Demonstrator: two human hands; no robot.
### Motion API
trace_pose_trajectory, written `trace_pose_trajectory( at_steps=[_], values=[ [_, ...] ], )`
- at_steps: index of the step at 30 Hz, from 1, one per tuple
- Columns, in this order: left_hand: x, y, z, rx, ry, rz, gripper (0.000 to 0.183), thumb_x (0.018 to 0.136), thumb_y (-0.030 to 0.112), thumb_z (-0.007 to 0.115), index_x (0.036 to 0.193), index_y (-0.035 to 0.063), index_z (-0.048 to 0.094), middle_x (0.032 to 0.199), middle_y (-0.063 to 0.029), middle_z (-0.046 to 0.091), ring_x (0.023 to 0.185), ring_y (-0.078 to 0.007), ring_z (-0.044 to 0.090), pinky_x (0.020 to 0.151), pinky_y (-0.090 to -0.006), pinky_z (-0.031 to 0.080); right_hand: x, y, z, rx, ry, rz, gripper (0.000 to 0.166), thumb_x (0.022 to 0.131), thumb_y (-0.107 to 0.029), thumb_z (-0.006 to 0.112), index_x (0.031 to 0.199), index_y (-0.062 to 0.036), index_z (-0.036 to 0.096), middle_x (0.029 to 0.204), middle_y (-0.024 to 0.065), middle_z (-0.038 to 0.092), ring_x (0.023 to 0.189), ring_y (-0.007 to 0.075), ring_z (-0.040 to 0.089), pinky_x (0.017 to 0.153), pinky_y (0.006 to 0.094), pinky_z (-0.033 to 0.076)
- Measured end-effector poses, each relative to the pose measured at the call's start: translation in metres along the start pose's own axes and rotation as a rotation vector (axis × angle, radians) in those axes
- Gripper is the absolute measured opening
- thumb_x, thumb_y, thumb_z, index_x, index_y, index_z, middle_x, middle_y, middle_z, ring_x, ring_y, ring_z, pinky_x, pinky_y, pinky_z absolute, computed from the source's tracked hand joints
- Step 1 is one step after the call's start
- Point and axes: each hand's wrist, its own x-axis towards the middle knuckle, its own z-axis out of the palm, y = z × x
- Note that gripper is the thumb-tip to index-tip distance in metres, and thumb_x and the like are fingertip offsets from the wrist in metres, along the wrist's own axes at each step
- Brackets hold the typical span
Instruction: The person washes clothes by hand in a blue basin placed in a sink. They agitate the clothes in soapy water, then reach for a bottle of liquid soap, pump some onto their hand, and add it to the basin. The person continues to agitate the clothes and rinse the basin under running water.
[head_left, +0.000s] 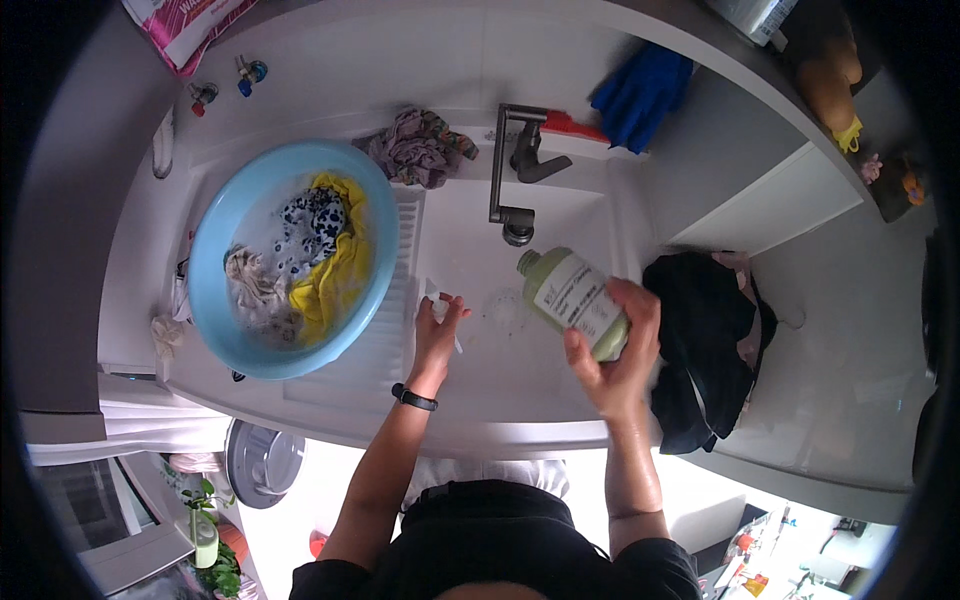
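Note:
My right hand (619, 364) grips a green plastic bottle (574, 300) by its lower end, tilted over the white sink (465, 375). Its cap is off and the bare neck points up and left, just below the faucet spout. Between the fingers of my left hand (436, 334) is a white pump top (439, 304), its thin tube reaching down past the fingers. Left of that hand, a light blue plastic basin (386, 247) rests on the ribbed washboard (390, 322). Yellow cloth (337, 277), a dark-spotted white cloth (315, 221) and a greyish cloth (259, 274) soak there in sudsy water.
A dark grey faucet (529, 154) rises behind the sink, beside a red brush (574, 126) and blue rubber gloves (645, 94). A crumpled mauve cloth (420, 146) lies on the back ledge. Black clothing (701, 345) is heaped at the right edge.

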Motion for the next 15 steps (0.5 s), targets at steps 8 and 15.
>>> trace_pose_trajectory(
  at_steps=[8,15],
  values=[
    [0.011,0.006,0.010,-0.064,-0.020,0.049,0.019,0.090,0.018,0.067,0.100,0.0089,0.053,0.094,-0.0002,0.056,0.087,-0.0131,0.060,0.082,-0.0306,0.046,-0.052,0.074,0.058,-0.149,-0.479,0.368,0.049,0.084,-0.038,0.067,0.124,-0.0145,0.049,0.109,0.0143,0.059,0.081,0.0301,0.067,0.066,0.0365,0.056],
    [-0.028,0.043,0.017,-0.245,-0.238,0.061,0.018,0.089,0.007,0.064,0.104,0.0048,0.056,0.092,0.0010,0.055,0.083,-0.0082,0.055,0.077,-0.0273,0.046,-0.055,0.060,0.058,1.460,-0.177,1.195,0.049,0.092,-0.050,0.047,0.119,-0.0098,0.055,0.106,0.0124,0.061,0.070,0.0224,0.061,0.062,0.0375,0.056]
  ],
)
